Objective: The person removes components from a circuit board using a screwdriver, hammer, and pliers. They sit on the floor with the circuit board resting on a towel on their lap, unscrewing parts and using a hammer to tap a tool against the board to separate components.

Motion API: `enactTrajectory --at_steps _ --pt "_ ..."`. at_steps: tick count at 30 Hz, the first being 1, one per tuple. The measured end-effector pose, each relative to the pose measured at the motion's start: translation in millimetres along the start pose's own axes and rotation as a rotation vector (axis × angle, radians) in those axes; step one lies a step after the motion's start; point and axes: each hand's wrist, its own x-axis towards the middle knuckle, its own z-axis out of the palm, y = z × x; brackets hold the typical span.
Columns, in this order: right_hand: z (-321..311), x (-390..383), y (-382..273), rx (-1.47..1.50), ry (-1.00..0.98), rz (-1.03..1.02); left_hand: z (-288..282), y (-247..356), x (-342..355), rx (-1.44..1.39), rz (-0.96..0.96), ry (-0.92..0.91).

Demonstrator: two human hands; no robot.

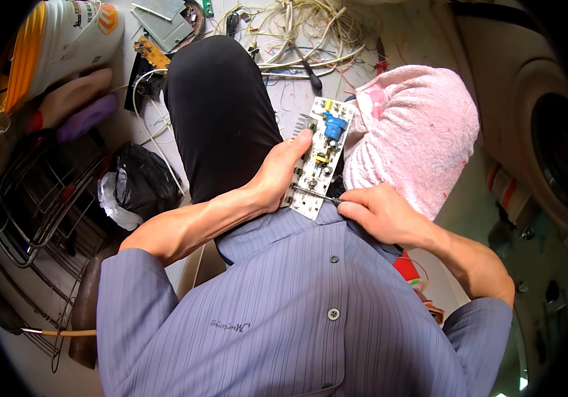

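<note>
My left hand [276, 167] grips a long pale circuit board [322, 177] along its left edge, its thumb on top. The board is tilted upright over my lap, between my knees. On its face sit a blue block-shaped part [334, 126], small yellow-wrapped parts and a finned dark metal piece at the left edge. My right hand [384, 213] is closed round a screwdriver [317, 194], its handle mostly hidden in the fingers. The thin metal shaft points left across the board's lower end, and its tip is near the left edge. Whether it touches a part I cannot tell.
A pink towel [420, 126] covers my right knee. Beyond my knees lie tangled wires [297, 30], a black-handled tool [314, 78] and metal plates [161, 28]. On the left are a white bucket [82, 43], a black plastic bag [146, 180] and a wire rack [39, 192].
</note>
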Motion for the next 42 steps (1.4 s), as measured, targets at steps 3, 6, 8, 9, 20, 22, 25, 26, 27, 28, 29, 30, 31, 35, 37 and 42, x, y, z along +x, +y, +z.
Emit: enactTrajectory --at_steps 3,6,8,9,20,22,25,26,27,28,29,30,31,35,37,42 --pt "10 -10 -1 -0.134 0.091 -0.088 2 0 0 -0.011 -0.006 0.001" --pt "13 -13 2 -0.242 0.114 -0.119 6 1 -2 -0.024 0.012 0.008" --pt "16 -14 2 -0.278 0.133 -0.169 9 3 -5 -0.047 0.011 0.006" --pt "17 -14 3 -0.295 0.146 -0.181 8 3 -4 -0.032 0.008 0.003" --pt "25 -19 10 -0.653 0.230 -0.313 4 -4 2 0.044 0.006 0.035" --pt "28 -20 15 -0.728 0.233 -0.340 3 -6 2 0.065 -0.006 0.050" --pt "31 -16 20 -0.853 0.314 -0.395 -2 -2 6 0.044 -0.040 -0.006" --pt "34 -15 19 -0.894 0.353 -0.420 -4 0 4 0.028 -0.054 -0.033" --pt "36 -16 18 -0.883 0.381 -0.429 -4 1 3 0.019 -0.067 -0.034" --pt "37 -17 16 -0.871 0.409 -0.437 -4 1 1 0.010 -0.080 -0.035" --pt "35 -17 12 -0.865 0.439 -0.449 -2 4 2 0.002 -0.086 -0.038" --pt "34 -16 6 -0.807 0.520 -0.482 0 4 1 0.006 -0.057 -0.026" --pt "33 -15 5 -0.796 0.555 -0.480 1 6 0 -0.011 -0.050 -0.029" --pt "37 -14 10 -0.820 0.656 -0.491 -2 8 6 0.009 -0.083 -0.057" --pt "38 -11 18 -0.861 0.679 -0.591 -3 4 8 0.033 -0.088 -0.032" --pt "32 -4 21 -0.707 0.882 -0.763 -1 5 8 -0.004 -0.045 -0.043"
